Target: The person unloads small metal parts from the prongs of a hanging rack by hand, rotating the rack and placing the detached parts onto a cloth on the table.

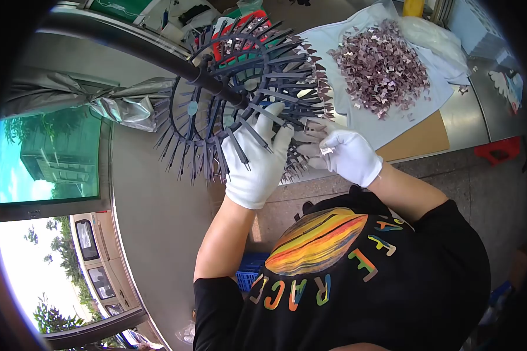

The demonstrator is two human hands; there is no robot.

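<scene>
A dark round rack (257, 76) with rings and many outward prongs hangs on a black bar. My left hand (253, 161), in a white glove, is closed around the lower part of the rack, with several prongs crossing in front of it. To its right my right hand (350, 153), also gloved, is closed in a pinch on a small shiny metal piece (327, 151). Its fingers are close to the rack's lower right edge, where brownish metal pieces (321, 88) sit on the prong tips. The far fingertips of my right hand are partly hidden.
A large heap of small brownish metal pieces (386, 67) lies on a white cloth (366, 131) on the metal table (468, 120). Brown cardboard (418, 140) is at the table's front edge. Behind the rack is a red basket (219, 50). A red stool (498, 151) stands at right.
</scene>
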